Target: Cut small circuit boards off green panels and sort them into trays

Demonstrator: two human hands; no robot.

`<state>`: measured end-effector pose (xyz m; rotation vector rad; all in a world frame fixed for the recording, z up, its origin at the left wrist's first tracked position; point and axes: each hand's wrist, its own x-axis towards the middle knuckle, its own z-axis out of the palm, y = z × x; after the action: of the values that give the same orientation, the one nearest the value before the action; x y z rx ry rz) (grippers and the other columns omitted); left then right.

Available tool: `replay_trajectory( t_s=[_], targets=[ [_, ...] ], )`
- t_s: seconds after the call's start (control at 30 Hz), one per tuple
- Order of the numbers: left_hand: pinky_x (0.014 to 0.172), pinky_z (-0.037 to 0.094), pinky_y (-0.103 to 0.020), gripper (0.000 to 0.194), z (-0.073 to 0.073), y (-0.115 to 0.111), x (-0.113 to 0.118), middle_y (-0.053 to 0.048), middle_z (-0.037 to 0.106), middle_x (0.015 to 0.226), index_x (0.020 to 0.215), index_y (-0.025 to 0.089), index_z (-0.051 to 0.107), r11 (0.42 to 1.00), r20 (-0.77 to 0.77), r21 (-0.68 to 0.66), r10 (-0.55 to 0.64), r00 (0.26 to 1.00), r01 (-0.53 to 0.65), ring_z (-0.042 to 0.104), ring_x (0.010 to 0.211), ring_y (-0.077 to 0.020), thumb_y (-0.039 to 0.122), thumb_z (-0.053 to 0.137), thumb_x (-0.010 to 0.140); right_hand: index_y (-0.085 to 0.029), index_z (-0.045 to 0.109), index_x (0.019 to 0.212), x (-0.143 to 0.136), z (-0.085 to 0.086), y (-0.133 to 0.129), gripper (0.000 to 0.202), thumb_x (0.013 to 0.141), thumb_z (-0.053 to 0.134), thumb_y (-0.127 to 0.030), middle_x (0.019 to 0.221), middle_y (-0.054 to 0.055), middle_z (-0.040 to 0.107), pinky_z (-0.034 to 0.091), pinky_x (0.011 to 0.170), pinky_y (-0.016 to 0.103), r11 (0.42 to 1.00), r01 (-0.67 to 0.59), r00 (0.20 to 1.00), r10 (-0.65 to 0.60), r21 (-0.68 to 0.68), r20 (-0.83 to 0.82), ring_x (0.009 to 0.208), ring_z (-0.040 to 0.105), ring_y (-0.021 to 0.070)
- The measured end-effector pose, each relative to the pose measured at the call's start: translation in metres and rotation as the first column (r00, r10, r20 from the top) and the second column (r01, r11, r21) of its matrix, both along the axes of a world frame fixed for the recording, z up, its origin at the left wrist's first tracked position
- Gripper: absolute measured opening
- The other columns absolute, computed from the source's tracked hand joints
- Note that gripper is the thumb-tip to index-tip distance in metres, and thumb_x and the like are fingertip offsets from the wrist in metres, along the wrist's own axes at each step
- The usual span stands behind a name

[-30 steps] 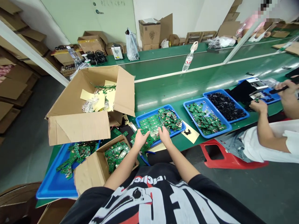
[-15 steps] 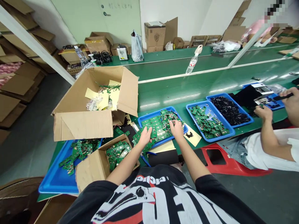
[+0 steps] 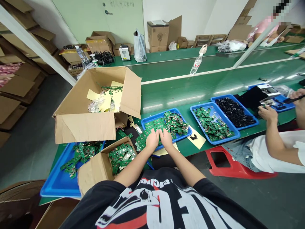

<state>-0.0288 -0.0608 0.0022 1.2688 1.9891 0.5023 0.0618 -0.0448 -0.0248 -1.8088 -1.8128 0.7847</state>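
My left hand (image 3: pixel 152 140) and my right hand (image 3: pixel 166 138) are side by side at the near edge of the blue tray (image 3: pixel 175 111). Both are closed, thumbs up, on a green circuit board panel (image 3: pixel 142 138), which shows to the left of my left hand. The part between my fingers is mostly hidden. Beyond the hands, more green panels (image 3: pixel 154 123) lie in the tray. A heap of small separate circuit boards (image 3: pixel 176 123) fills its right side, close to my right hand.
At left are a small carton (image 3: pixel 95 171) of boards, another blue tray (image 3: pixel 59 184) and a large open carton (image 3: pixel 85 127). Rightward stand trays of boards (image 3: pixel 234 136) and black parts (image 3: pixel 233 111). A co-worker's hands (image 3: pixel 268 113) work beyond, above a red stool (image 3: pixel 214 173).
My right hand has moved left from the heap of small boards to beside my left hand. My left hand has shifted slightly right. The co-worker's hands have moved slightly.
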Motion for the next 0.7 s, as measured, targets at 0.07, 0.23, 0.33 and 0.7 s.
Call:
replay_trajectory(
  t_s=[0.07, 0.23, 0.33, 0.7],
  targets=[
    [0.076, 0.041, -0.036, 0.043, -0.002, 0.002, 0.002, -0.020, 0.065, 0.093, 0.111, 0.011, 0.045, 1.000, -0.037, -0.030, -0.007, 0.999, 0.006, 0.061, 0.092, -0.0304, 0.044, 0.030, 0.087, -0.020, 0.049, 0.074, -0.002, 0.000, 0.000, 0.030, 0.087, 0.033, -0.041, 0.062, 0.005, 0.054, 0.029, 0.052, 0.026, 1.000, -0.003, 0.999, 0.005, -0.024, 0.047, 0.057, 0.050, 0.0194],
    [0.076, 0.041, -0.039, 0.039, -0.008, 0.006, 0.006, -0.023, 0.064, 0.094, 0.107, 0.011, 0.046, 0.996, -0.086, -0.077, -0.050, 0.995, 0.043, 0.061, 0.092, -0.0317, 0.040, 0.029, 0.088, -0.018, 0.053, 0.083, -0.003, -0.005, 0.003, 0.029, 0.085, 0.041, -0.045, 0.064, 0.007, 0.058, 0.031, 0.055, 0.027, 0.996, 0.047, 0.998, -0.045, -0.082, 0.035, 0.063, 0.055, 0.0222],
    [0.075, 0.042, -0.038, 0.038, -0.011, 0.010, 0.005, -0.023, 0.064, 0.095, 0.106, 0.011, 0.047, 0.992, -0.074, -0.092, -0.087, 0.993, 0.080, 0.061, 0.092, -0.0309, 0.039, 0.031, 0.087, -0.019, 0.054, 0.083, 0.008, -0.013, 0.007, 0.028, 0.083, 0.044, -0.045, 0.064, 0.006, 0.058, 0.035, 0.055, 0.027, 0.982, 0.118, 0.972, -0.144, -0.145, -0.186, 0.062, 0.056, 0.0215],
    [0.066, 0.046, -0.030, 0.058, -0.006, 0.087, 0.046, -0.011, 0.068, 0.076, 0.120, 0.007, 0.043, 0.927, 0.078, 0.036, -0.374, 0.924, 0.372, 0.065, 0.065, -0.0222, 0.047, 0.052, 0.078, -0.010, 0.039, 0.122, 0.070, -0.019, 0.064, 0.047, 0.082, 0.044, -0.035, 0.064, 0.004, 0.061, 0.046, 0.045, 0.028, 0.939, 0.237, 0.832, -0.329, -0.251, -0.447, 0.044, 0.056, 0.0165]
  ],
)
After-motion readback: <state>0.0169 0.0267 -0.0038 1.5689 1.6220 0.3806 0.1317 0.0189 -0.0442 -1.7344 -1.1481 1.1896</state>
